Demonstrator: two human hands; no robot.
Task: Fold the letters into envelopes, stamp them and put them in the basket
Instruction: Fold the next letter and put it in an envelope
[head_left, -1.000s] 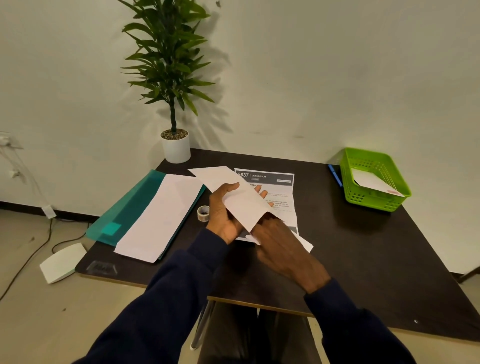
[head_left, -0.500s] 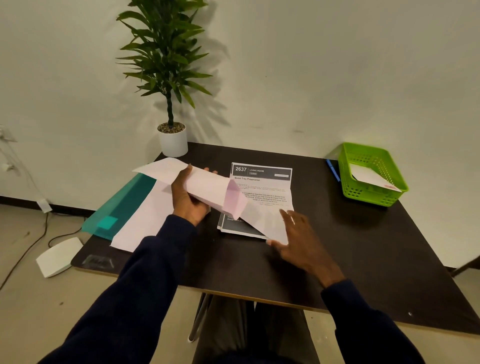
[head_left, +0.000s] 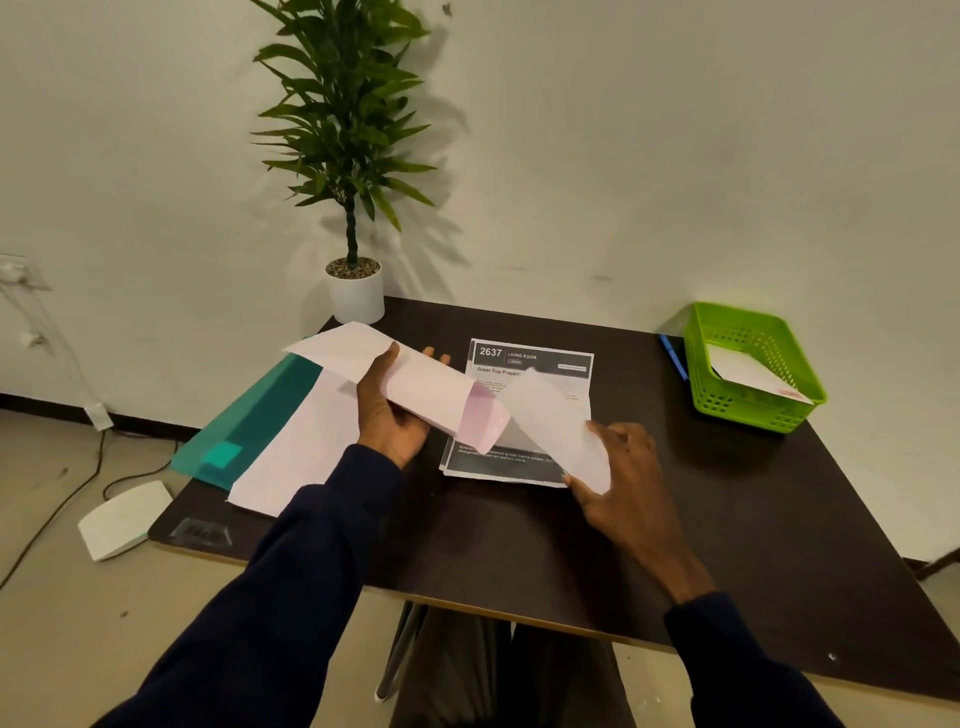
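Observation:
My left hand (head_left: 387, 421) grips a long white envelope (head_left: 415, 384) above the table, with its open mouth turned to the right. My right hand (head_left: 623, 478) pinches the lower end of a folded white letter (head_left: 545, 415). The letter's upper end lies just right of the envelope's mouth. Under both, a printed sheet (head_left: 535, 358) headed "2637 Living Room" lies flat on the dark table (head_left: 519, 551). The green basket (head_left: 753, 415) stands at the far right with one envelope (head_left: 748, 371) inside it.
A teal folder (head_left: 260, 415) with white sheets (head_left: 296, 457) on it covers the table's left side. A potted plant (head_left: 356, 296) stands at the back left corner. A blue pen (head_left: 674, 356) lies left of the basket. A white device (head_left: 122, 519) sits on the floor.
My hands have moved apart: the left one carried the envelope leftward with its mouth open, and the right one drew the folded letter out to the right and lifted it off the printed sheet.

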